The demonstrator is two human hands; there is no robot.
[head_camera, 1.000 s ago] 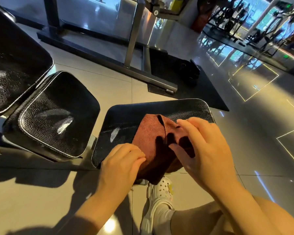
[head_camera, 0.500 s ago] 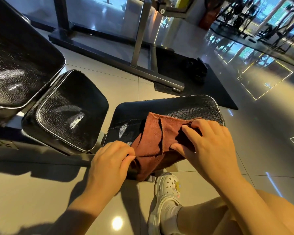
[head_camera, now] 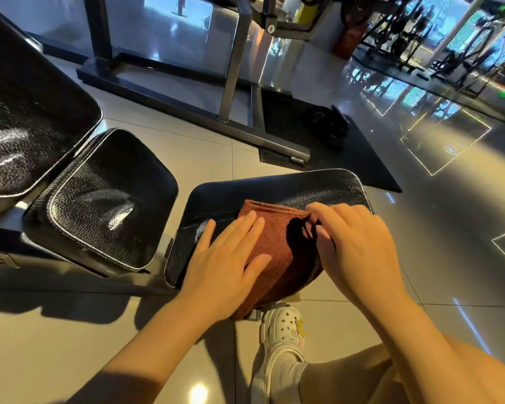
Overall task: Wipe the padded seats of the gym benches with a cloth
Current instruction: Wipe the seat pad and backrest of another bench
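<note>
A white clog [head_camera: 283, 333] and a bare knee are seen nearest the camera, just below the near edge of the seat [head_camera: 274, 188], on a glossy tiled floor [head_camera: 391, 258].

On the seat, a black padded square, a rust-brown cloth [head_camera: 277, 243] is laid, with its near end draped over the seat's front edge. The left hand [head_camera: 225, 258] is pressed flat on the cloth's left side, fingers straight and slightly spread, nothing gripped; this seems meant to pin the cloth down. On the cloth's right side, the right hand [head_camera: 350, 240] is held with fingers curled, and a fold of cloth appears to be pinched at the fingertips, probably so the cloth can be folded or squared before wiping.

Left of the seat, just apart from it, a second pad [head_camera: 99, 199] is set, and beyond that a larger backrest [head_camera: 27, 121]; both are shiny with streaks.

Beyond the seat, a steel frame [head_camera: 231, 83] is bolted along the floor, beside a dark mat [head_camera: 362, 158]. Farthest from the seat, exercise machines [head_camera: 420, 30] are ranged before bright windows.
</note>
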